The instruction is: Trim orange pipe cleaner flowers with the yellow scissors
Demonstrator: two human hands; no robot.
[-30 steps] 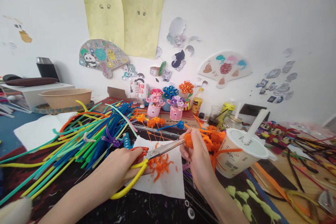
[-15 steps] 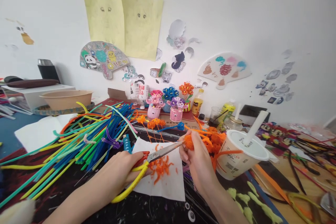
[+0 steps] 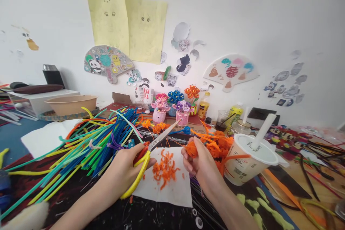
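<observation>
The fingers of the left hand (image 3: 129,167) are clamped on the red and yellow handles of the scissors (image 3: 165,135), whose blades point far and right, apart from the orange fuzzy piece (image 3: 191,149). The fingers of the right hand (image 3: 201,163) are closed on that piece, at the near left of an orange heap (image 3: 219,143). Between the hands, orange scraps (image 3: 166,168) lie on a white sheet (image 3: 172,197). Colourful fuzzy stems (image 3: 113,138) spread on the left; a lidded cup (image 3: 237,172) stands at right. Small flower pots (image 3: 182,119) stand at the far side.
</observation>
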